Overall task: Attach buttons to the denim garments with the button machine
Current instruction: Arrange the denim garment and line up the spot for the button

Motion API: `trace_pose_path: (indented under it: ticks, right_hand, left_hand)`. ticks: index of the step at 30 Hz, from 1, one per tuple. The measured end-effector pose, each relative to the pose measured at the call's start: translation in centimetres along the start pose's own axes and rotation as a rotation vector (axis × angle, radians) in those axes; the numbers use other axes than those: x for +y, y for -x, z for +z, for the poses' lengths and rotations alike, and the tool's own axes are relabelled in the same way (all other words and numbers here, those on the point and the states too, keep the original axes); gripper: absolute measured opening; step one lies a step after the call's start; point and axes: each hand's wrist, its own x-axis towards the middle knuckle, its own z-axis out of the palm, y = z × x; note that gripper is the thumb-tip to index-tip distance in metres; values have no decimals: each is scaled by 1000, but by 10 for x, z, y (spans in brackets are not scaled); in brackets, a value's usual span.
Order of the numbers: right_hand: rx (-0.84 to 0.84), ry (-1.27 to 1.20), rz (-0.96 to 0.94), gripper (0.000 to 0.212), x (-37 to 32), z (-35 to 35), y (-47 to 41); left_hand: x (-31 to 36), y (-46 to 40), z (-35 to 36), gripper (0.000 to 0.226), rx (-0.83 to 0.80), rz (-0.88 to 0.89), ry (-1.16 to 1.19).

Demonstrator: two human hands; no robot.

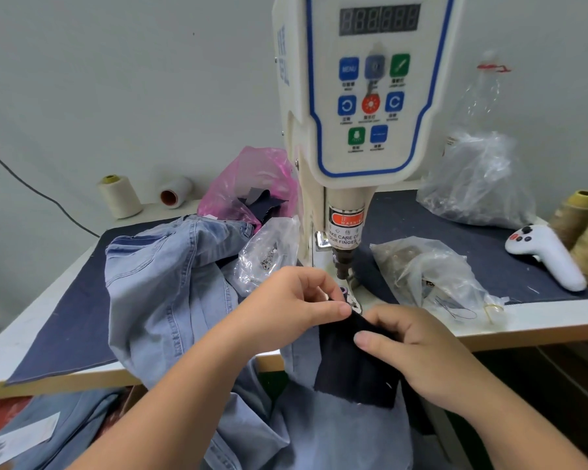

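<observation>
Button machine (357,130): we find it upright at the rear middle of the table (31,340), display dark, punch head (343,262) raised with nothing pressed beneath it.
Dark fabric piece (353,361): we hold it just in front of the punch head, its top edge near the lower die, the rest hanging over the table's front edge.
Left hand (292,310): our fingers (336,308) are curled and pinch the top left corner of the dark piece.
Right hand (418,347): our thumb and fingers pinch the right edge of the same piece.
Light denim garment (170,286): it lies heaped on the left of the table and spills down toward our lap, partly under the dark piece; we see no button on the parts that show.
Button stock: a clear bag of small metal parts (269,259) sits just left of the machine, another clear bag (425,276) to its right.
Other items: pink bag (248,184), large clear bag (479,184), thread cones (119,196), white controller (547,256).
Done so far: we judge the fabric is being lined up; whether a button already sits in the die we cannot tell.
Left to do: seat the piece under the head, fire the press, then work through the denim.
</observation>
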Motion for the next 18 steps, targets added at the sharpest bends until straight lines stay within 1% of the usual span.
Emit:
trace_pose_path:
  ticks: [3, 4, 7, 8, 10, 12, 15, 18]
  right_hand:
    - [108, -39, 18, 15, 1, 7, 3]
    - [153, -45, 24, 16, 1, 9, 4]
    - [282, -95, 17, 23, 3, 14, 7]
    - [303, -120, 11, 24, 3, 15, 8]
    - [315, -151, -6, 28, 1, 16, 9]
    - [318, -156, -45, 32, 0, 17, 10]
    - [368, -164, -79, 29, 0, 21, 9]
    - [479, -189, -111, 22, 1, 26, 10]
  left_hand:
    - [1, 1, 2, 11, 14, 4, 26]
    - [1, 2, 2, 12, -9, -1, 38]
    - [-4, 10, 0, 38, -152, -1, 135]
    - [-6, 13, 0, 41, -172, 10, 119]
    - [-8, 17, -1, 39, -124, 28, -24]
    - [-9, 18, -1, 33, -72, 43, -88]
    - [-10, 19, -1, 27, -38, 56, -55]
    - [-10, 19, -1, 15, -4, 75, -28]
